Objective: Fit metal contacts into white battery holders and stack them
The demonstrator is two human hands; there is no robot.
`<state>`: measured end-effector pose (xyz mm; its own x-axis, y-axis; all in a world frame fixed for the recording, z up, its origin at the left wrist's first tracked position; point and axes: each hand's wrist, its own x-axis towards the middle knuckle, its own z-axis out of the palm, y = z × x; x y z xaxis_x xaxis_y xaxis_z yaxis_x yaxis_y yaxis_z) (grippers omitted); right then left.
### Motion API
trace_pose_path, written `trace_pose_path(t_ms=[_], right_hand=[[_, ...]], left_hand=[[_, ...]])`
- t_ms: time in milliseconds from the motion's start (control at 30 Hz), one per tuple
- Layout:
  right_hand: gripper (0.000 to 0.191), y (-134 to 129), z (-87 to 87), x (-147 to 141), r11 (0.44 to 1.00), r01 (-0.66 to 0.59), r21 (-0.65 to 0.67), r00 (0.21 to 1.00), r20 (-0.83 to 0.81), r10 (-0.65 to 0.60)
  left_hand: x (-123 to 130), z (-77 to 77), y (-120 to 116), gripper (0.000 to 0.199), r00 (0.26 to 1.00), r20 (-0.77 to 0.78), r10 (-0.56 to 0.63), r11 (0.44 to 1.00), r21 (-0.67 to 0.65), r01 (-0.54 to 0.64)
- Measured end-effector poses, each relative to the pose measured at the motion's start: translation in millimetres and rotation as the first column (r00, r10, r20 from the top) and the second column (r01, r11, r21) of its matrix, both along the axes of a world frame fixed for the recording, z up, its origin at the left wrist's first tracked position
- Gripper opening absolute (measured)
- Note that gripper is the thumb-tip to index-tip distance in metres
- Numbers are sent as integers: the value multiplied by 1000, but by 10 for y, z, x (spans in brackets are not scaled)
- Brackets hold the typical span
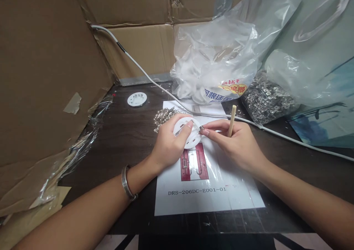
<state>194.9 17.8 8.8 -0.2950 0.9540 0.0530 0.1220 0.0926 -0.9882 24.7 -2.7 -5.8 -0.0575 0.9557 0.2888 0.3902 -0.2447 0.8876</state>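
Seen from my remote station through the head camera, the left hand (171, 141) held 1 round white disc (190, 142), its fingers closed on the disc and the thumb pressed across the upper face, which bore several slots. The disc lay between my 2 hands, over the upper part of a printed sheet (210, 202); whether it touched the sheet I could not tell. The right hand (240, 143) pinched 1 small metal piece (201, 128) between thumb and index fingertips, close together at the disc's right edge; I could not tell whether metal and disc met. A wooden stick (232, 119) stood slightly tilted in the same hand, its upper end projecting above the fingers. The sheet, marked DRS-206DC-E001-01 below a red-and-white picture, lay on a dark table (110, 139). Just beyond my left hand I saw a heap of small metal parts (162, 118), and farther left a second white disc (136, 99). A pale cable (141, 68) crossed behind both hands. At the back stood a clear plastic bag (190, 67) of white pieces, with a bag of metal parts (268, 99) to its right. A metal bracelet (125, 181) circled my left wrist.
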Motion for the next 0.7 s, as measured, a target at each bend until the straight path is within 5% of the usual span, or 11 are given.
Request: trace_pose_path(t_ms=[400, 700], right_hand=[[18, -20, -74, -4, 932, 41, 361, 942, 296, -156], [17, -37, -83, -14, 907, 48, 417, 945, 276, -177]], left_hand=[[9, 12, -19, 13, 998, -49, -33, 999, 40, 35], [25, 21, -21, 12, 997, -42, -57, 997, 58, 59]])
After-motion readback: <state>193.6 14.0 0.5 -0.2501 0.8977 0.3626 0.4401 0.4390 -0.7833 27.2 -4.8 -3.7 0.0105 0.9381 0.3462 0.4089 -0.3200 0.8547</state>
